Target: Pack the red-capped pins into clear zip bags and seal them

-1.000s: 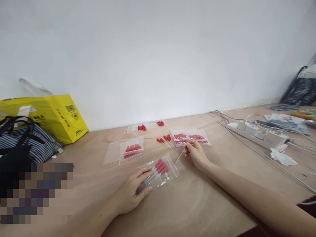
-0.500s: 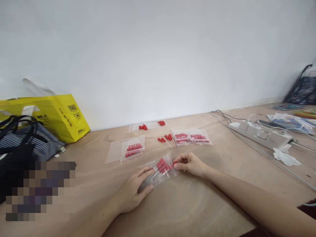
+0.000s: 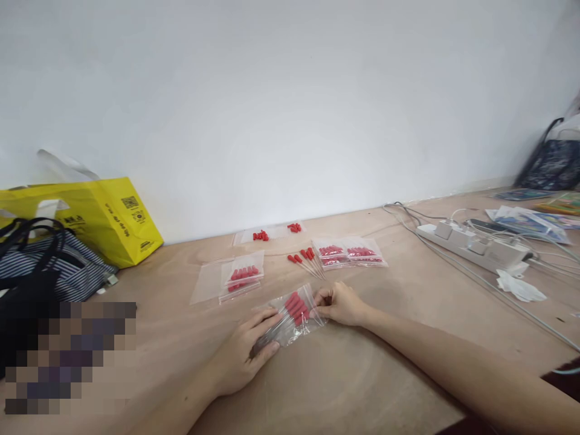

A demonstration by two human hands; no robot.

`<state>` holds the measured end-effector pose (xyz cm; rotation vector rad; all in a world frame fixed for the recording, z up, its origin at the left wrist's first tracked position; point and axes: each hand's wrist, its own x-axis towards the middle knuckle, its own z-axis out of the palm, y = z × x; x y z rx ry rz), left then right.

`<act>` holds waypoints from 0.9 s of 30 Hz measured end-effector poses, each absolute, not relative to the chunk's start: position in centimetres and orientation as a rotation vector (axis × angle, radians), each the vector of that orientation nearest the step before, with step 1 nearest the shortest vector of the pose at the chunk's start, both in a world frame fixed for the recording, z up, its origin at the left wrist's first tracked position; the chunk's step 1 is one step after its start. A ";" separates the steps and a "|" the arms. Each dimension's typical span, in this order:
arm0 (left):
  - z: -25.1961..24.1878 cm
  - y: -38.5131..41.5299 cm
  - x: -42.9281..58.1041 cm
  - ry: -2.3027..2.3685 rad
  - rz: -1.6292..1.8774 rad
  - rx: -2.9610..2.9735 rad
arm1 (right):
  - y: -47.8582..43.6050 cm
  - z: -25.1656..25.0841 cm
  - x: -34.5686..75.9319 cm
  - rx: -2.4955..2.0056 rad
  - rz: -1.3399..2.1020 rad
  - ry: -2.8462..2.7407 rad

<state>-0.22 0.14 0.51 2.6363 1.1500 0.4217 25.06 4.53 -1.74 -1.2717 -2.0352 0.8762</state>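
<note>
I take the zip bag as the reference point; it lies on the tabletop, clear plastic, set at a slant. Inside it I record several red-topped droppers, laid side by side, their red ends toward the bag's right-hand edge.

The left hand covers the near-left end of the zip bag; I find its fingers grasping the plastic, thumb on the near side, the others across the top.

The right hand stands at the right-hand edge of the zip bag, its fingers bent and drawn together against that edge. I cannot tell whether they grip the plastic or only touch it, nor whether they hold anything else.

Just beyond the zip bag I note a small fan of loose droppers, red ends away from me. Beyond and to the right of it lie filled bags, overlapping and touching the fan; beyond and to the left, a stack of bags with red ends showing.

Well to the right of the zip bag sits a power strip with plugs; well to the left, a yellow carrier.
</note>
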 end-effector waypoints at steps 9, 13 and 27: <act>0.9 1.8 -0.6 0.962 0.250 2.883 | 4.8 -1.3 27.7 -1.094 0.776 -2.056; 0.7 4.8 -0.5 0.958 0.458 3.075 | 4.6 -1.4 28.5 -1.138 0.529 -2.121; -0.2 2.0 1.5 0.942 0.900 2.861 | 2.8 -1.5 26.6 -0.843 0.373 -2.384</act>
